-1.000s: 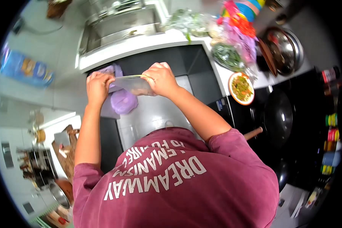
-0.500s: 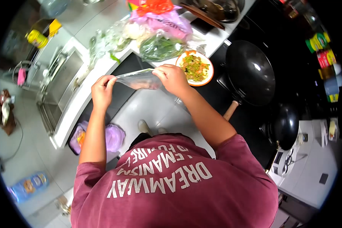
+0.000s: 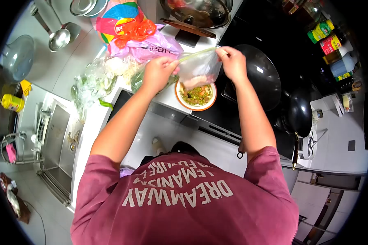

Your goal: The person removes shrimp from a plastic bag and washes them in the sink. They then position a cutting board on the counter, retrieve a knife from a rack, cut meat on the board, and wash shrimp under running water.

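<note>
A clear zip bag (image 3: 199, 67) with pale pink pieces in its bottom is stretched between my two hands. My left hand (image 3: 161, 73) pinches one top corner, and my right hand (image 3: 233, 62) pinches the other. Below the bag, partly covered by it, is an orange-rimmed plate (image 3: 198, 109) of chopped green and orange food. A bag of green vegetables (image 3: 138, 81) lies behind my left hand. Beside my right forearm, on the black stove, sits a large black wok (image 3: 262, 77).
The sink (image 3: 58, 139) is at the left. Behind the counter edge lie a pink plastic bag (image 3: 161, 45), a lidded pot (image 3: 198, 14) and a wooden board (image 3: 188, 27). A smaller black pan (image 3: 299, 113) and several bottles (image 3: 321, 32) are at the right.
The view has turned and shifted toward the stove. Both hands have moved with the stretched bag from over the floor to above the plate and the counter's edge.
</note>
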The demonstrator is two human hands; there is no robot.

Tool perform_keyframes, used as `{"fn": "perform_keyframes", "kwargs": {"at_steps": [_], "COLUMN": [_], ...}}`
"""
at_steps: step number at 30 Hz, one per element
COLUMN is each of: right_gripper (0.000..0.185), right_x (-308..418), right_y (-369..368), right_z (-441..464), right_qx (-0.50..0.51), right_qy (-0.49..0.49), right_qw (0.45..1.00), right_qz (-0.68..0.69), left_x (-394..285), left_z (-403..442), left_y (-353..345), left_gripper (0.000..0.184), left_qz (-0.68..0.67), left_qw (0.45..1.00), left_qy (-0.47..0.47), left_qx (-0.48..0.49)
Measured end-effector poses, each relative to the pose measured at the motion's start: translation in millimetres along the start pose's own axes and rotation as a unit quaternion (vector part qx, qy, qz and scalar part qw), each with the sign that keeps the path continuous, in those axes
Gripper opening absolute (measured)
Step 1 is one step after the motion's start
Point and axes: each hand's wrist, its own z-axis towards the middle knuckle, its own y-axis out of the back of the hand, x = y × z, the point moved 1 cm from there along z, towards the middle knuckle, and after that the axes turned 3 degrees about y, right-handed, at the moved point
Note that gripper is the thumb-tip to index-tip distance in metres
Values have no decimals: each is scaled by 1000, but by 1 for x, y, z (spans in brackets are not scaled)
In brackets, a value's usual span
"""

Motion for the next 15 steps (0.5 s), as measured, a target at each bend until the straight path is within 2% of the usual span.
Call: {"fn": "perform_keyframes", "kwargs": {"at_steps": [1,4,7,9,11,14,15], "right_gripper": [18,18,17,16,13,13,13], "right_x": [-2,-17,-32,-38,-59,-94,-101], "right_y": [2,6,5,2,-15,-62,-76], "right_z": [13,53,85,105,121,124,117], "right_qx": [-17,-52,-88,-93,-98,-85,-46], "right_qy": [-13,-26,-18,-26,15,101,127], "right_qw": [1000,996,989,987,985,979,982], "right_qz": [-14,-72,-116,-132,-145,-155,-130], "left_x": [5,13,14,23,45,107,125], "left_z": [17,62,92,107,123,135,140], "left_y": [-7,-30,-57,-71,-81,-83,-80], "left_gripper": [16,18,18,17,17,22,23], "left_qz": [-27,-34,-15,-48,-103,-10,8], "left_qw": [1000,997,997,993,984,982,978], "left_qy": [-8,56,51,94,144,190,207], "left_qx": [5,40,48,46,33,-16,-30]}}
